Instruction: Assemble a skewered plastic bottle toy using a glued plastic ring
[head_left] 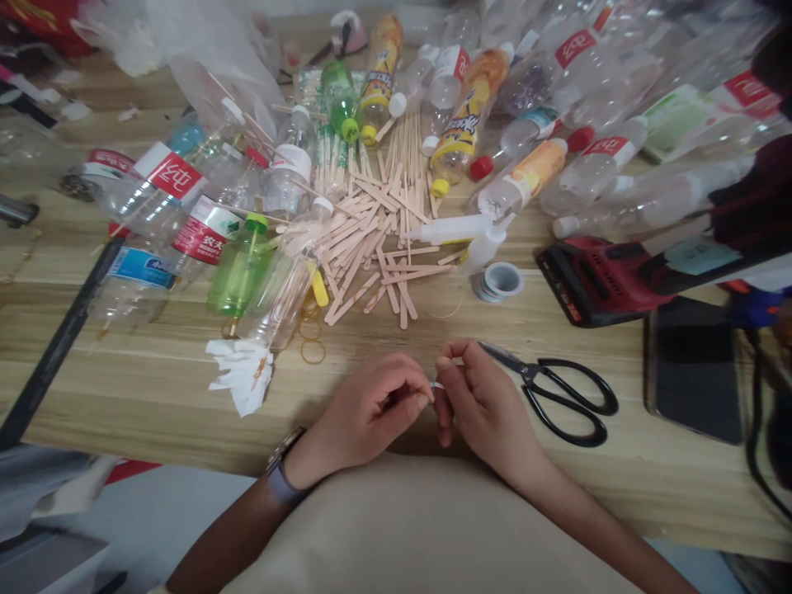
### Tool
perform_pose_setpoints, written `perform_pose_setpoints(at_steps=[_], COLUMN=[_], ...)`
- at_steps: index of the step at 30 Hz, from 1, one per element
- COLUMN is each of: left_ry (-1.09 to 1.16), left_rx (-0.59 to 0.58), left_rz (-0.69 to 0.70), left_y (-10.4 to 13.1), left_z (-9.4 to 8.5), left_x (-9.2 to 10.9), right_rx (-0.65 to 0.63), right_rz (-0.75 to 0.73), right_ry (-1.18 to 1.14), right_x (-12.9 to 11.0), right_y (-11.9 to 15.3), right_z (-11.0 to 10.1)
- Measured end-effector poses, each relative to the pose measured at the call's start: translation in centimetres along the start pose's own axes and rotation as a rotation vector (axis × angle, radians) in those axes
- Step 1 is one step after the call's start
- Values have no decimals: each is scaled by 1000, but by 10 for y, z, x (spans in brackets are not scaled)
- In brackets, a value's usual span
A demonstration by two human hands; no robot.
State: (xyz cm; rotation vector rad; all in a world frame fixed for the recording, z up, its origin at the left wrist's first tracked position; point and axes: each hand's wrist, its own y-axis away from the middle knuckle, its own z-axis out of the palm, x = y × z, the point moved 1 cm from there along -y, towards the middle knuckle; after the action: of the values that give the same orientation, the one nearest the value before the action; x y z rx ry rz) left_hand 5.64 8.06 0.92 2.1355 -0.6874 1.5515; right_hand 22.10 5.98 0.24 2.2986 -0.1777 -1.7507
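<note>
At the near edge of the table, my left hand point(377, 404) and my right hand point(479, 400) meet with their fingertips pinched. A small pale strip point(436, 385) shows between them, mostly hidden by the fingers; its kind is too small to make out. Black-handled scissors point(544, 388) lie beside my right hand, blades toward it. A spool point(498, 282) stands beyond my hands, with a fine strand curving on the wood nearby. Wooden craft sticks point(371, 239) are heaped farther back.
Plastic bottles point(241, 264) crowd the left, and more bottles point(461, 132) fill the back and right. Rubber bands point(313, 352) and a crumpled tissue point(244, 375) lie left of my hands. A glue bottle point(486, 246), a red power tool point(600, 276) and a phone point(693, 367) occupy the right.
</note>
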Motion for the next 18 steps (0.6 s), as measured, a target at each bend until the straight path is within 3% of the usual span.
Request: perform_pose_setpoints(at_steps=[5,10,12,15,18], left_ry=[17,-8,-11,55,153], left_rx=[-116,100,124,144,241], left_rz=[81,14,-19,-171,-324], left_y=[3,2,2,4,4], left_z=[2,0,1,4,3], left_x=[8,2,0,-2,-5], right_rx=[87,57,57,59,120], right_rz=[-7,-21,-15,-9,-22], right_ry=[-24,-131,-189,-237,-268], right_x=[3,5,5,6,7], right_y=[-4,-6,-7,-8,-9], right_z=[-5,-3,-2,-1,-4])
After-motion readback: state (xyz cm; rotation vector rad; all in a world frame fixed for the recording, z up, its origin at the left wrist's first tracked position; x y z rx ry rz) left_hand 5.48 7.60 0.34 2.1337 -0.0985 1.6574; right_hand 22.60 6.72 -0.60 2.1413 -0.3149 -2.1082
